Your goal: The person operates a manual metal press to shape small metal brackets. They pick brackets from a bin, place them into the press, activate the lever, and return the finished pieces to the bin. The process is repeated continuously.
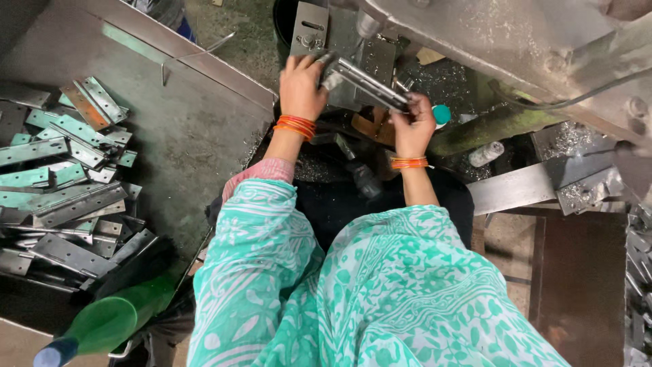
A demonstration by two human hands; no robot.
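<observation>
My left hand (301,85) and my right hand (414,122) together hold a long grey metal hinge (367,83), slanting from upper left to lower right. The left hand grips its upper end, the right hand its lower end. The hinge lies over the flat metal bed (370,54) of a machine just ahead of me. Orange bangles circle both wrists. My lap, covered in green and white patterned cloth, fills the lower middle of the view.
A big metal tray (197,129) on the left holds a heap of several hinges (64,177). A green bottle with a blue cap (102,326) lies at the lower left. Metal shavings and the machine's frame (543,41) lie to the right.
</observation>
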